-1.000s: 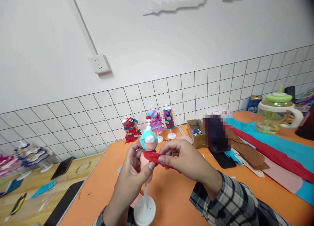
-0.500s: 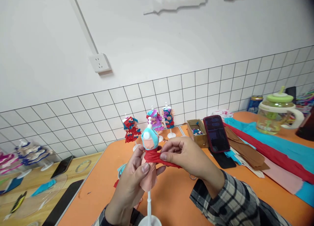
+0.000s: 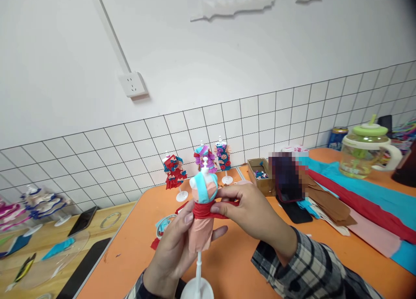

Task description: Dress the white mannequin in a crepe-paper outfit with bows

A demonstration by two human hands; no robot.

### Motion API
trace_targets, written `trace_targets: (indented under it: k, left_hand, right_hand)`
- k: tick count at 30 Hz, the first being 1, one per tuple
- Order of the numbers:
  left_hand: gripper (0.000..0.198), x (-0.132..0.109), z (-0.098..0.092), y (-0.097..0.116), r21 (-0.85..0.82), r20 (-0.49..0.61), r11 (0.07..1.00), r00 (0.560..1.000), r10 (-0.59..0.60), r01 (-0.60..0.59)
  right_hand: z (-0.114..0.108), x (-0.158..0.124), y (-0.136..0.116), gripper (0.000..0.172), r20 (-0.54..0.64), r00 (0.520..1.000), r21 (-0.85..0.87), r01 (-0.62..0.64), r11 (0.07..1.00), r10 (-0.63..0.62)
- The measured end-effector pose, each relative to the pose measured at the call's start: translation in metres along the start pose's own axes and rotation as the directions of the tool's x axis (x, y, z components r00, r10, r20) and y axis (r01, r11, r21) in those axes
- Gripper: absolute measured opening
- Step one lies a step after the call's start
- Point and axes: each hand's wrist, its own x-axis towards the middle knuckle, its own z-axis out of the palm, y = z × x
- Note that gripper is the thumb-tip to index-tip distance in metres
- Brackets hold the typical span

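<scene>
A small mannequin (image 3: 202, 229) on a white stand wears a light-blue top and a peach skirt. A red strip of fabric (image 3: 204, 210) is wound round its waist. My left hand (image 3: 177, 247) grips the mannequin's body from the left, thumb pressed on the red strip. My right hand (image 3: 250, 214) pinches the strip's free end at the mannequin's right side. Both hands are held above the orange table (image 3: 234, 264).
Three dressed mannequins (image 3: 174, 172) stand at the table's back by the tiled wall. A small cardboard box (image 3: 260, 177), a phone on a stand (image 3: 287, 180), folded coloured fabrics (image 3: 357, 203) and a green-lidded jug (image 3: 365, 151) lie to the right. Phones and more mannequins sit on the wooden table at left.
The mannequin has been raised and turned more upright. The red strip now sits lower, tight round the waist, with my right hand pulling its end to the right.
</scene>
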Motion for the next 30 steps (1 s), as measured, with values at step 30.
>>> trace_targets:
  k: [30]
  left_hand:
    - [0.032, 0.003, -0.016, 0.023, 0.655, -0.289, 0.742, 0.86, 0.42, -0.142]
  right_hand:
    - [0.012, -0.007, 0.0, 0.015, 0.03, 0.998, -0.047, -0.06, 0.997, 0.061]
